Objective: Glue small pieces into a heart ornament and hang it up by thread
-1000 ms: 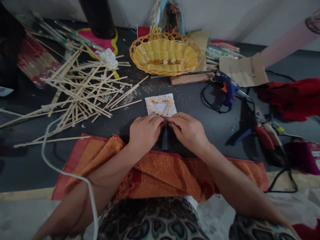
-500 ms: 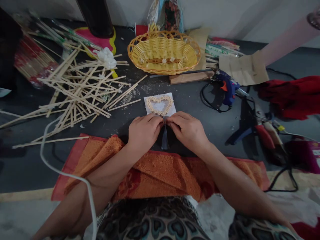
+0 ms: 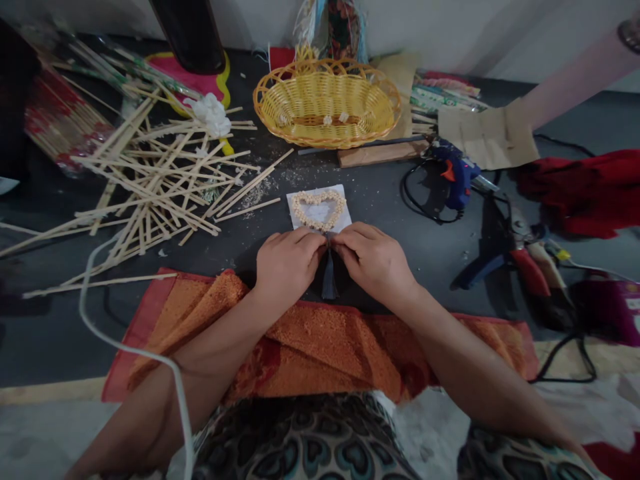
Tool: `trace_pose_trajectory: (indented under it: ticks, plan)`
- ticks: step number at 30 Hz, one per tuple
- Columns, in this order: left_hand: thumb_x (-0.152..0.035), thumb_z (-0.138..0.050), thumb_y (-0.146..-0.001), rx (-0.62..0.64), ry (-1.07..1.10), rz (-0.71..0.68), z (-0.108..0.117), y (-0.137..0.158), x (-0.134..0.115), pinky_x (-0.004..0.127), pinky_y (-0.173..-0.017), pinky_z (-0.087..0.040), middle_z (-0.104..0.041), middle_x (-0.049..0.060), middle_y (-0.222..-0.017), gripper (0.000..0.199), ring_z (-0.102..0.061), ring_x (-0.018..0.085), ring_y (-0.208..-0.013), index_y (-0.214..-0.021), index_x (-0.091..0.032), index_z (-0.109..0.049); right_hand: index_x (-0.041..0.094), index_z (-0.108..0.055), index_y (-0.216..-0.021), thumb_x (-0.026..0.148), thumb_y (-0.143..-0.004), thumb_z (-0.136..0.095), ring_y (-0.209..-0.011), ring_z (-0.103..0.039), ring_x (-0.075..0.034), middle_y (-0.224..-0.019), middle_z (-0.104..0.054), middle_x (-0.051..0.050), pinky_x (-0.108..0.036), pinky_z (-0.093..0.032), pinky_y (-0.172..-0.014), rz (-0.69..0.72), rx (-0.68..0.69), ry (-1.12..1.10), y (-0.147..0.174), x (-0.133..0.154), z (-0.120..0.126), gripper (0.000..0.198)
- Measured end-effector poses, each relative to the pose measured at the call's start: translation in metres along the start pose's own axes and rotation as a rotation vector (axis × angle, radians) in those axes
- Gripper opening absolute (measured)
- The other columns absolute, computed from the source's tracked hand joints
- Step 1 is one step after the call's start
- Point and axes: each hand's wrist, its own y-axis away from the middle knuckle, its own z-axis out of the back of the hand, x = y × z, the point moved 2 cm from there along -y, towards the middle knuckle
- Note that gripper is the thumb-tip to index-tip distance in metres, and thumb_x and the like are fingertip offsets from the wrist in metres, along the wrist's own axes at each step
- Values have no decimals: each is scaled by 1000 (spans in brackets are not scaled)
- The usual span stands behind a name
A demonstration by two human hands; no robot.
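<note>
A heart-shaped ring of small pale wooden pieces (image 3: 303,212) lies on a white square of paper (image 3: 345,198) at the middle of the table. From the tip of the heart a dark grey-blue tassel (image 3: 329,280) hangs toward me. My left hand (image 3: 287,267) pinches the top of the tassel from the left, fingers closed. From the right, my right hand (image 3: 375,260) pinches the same spot, its fingertips almost meeting the left ones. The fingertips hide the tassel's top.
Several loose sticks (image 3: 155,173) pile up at left. A yellow wicker basket (image 3: 327,100) stands behind the heart. At right lie a blue glue gun (image 3: 460,180), pliers (image 3: 525,250) and red cloth (image 3: 585,190). An orange towel (image 3: 330,340) lines the front edge; a white cable (image 3: 130,348) crosses at left.
Almost nothing differs. Both hands keep their pinch at the tassel's top, and the view has shifted very slightly.
</note>
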Motion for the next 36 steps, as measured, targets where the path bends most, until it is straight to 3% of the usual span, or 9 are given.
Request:
trace_pose_trajectory:
  ticks: [9, 16, 31, 36]
  plan:
    - [-26, -49, -95, -6, 5, 6, 0, 0, 0, 33, -73, -44, -71, 2, -98, 20, -65, 19, -86, -100, -25, -68, 19, -70, -98, 21, -96, -47, -95, -62, -21, -101, -69, -8, -34, -49, -85, -12, 5, 11, 0, 2, 0, 23]
    - [-29, -49, -96, -23, 36, 2, 1, 0, 0, 33, -75, -44, -72, 2, -98, 21, -66, 19, -89, -102, -24, -68, 18, -70, -105, 21, -96, -49, -95, -65, -19, -102, -71, -7, -33, -51, -88, -11, -59, -119, 4, -5, 2, 23]
    - [-28, -50, -95, -9, 31, 21, 0, -1, 0, 33, -74, -44, -72, 2, -98, 20, -66, 19, -89, -101, -25, -68, 21, -72, -100, 23, -97, -46, -96, -63, -20, -102, -71, -7, -33, -49, -87, -17, -20, -9, 2, -2, -4, 26]
    - [-27, -51, -94, -16, 43, 14, 0, -1, 1, 33, -74, -44, -72, 2, -99, 19, -66, 20, -89, -100, -25, -69, 21, -68, -112, 23, -97, -47, -98, -65, -19, -107, -71, -6, -32, -51, -87, -34, -81, -106, 3, -3, 10, 26]
